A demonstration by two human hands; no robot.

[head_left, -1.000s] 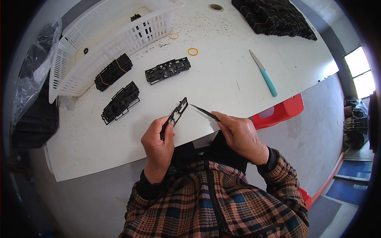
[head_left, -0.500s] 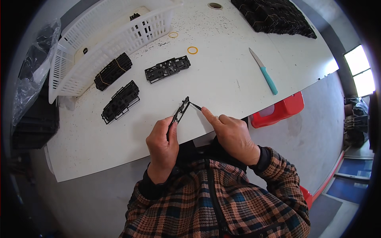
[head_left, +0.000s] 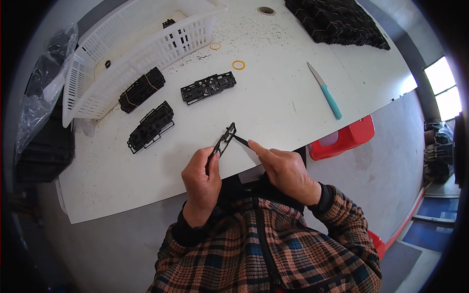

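My left hand (head_left: pixel 201 179) grips a narrow black plastic frame (head_left: pixel 225 140) with cut-outs, its far end pointing up and to the right. A thin dark pointed tool (head_left: pixel 241 140) is in my right hand (head_left: pixel 287 170), the index finger stretched along it. Its tip meets the frame's right edge near the far end; most of the handle is hidden in my fist, so its kind does not show. Beyond my hands lie a stack of similar black frames (head_left: pixel 208 88), another stack (head_left: pixel 151 127) to the left, and a bundle of them (head_left: pixel 141 90) tied with a band.
A white slotted basket (head_left: pixel 141 58) stands at the back left with a few black pieces inside. Yellow rubber bands (head_left: pixel 238 65) and a knife with a turquoise handle (head_left: pixel 330 101) lie on the white table (head_left: pixel 273 102). Black bundles (head_left: pixel 339 22) fill the far right; a red stool (head_left: pixel 344 140) stands beside the table.
The tool's tip has shifted slightly down along the frame's right edge. Both hands keep their grip, and the whole view has moved a little.
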